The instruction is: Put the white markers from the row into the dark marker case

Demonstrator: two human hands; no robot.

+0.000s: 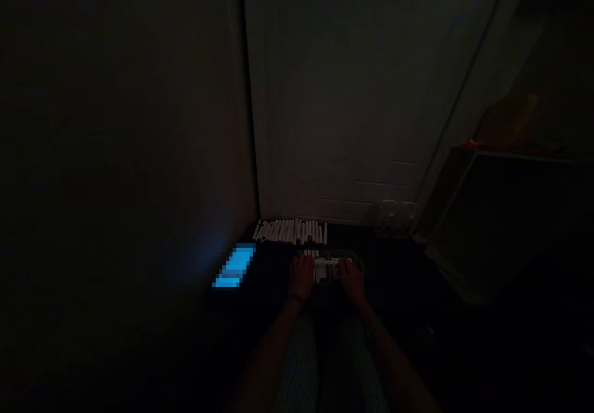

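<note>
In the dim light, a slim white marker (pixel 327 262) lies crosswise between my two hands. My right hand (pixel 351 279) is closed, its fingertips pinching the marker's right end. At the other end is my left hand (pixel 301 275), with its fingers curled in and seemingly holding the marker too. Beneath both hands is a greyish open case (pixel 356 258) with compartments. Several short white pieces (pixel 311 253) stand along its far left side, and pale flat pieces (pixel 321 274) show inside. Finer detail is lost in the dark.
Behind the case, several white markers (pixel 290 232) lie side by side in a row on the dark table (pixel 273 271). A glowing blue screen (pixel 234 266) lies at left. Two clear containers (pixel 390 215) stand back right, near a large boxy object (pixel 510 215). A pale panel (pixel 343 91) rises behind.
</note>
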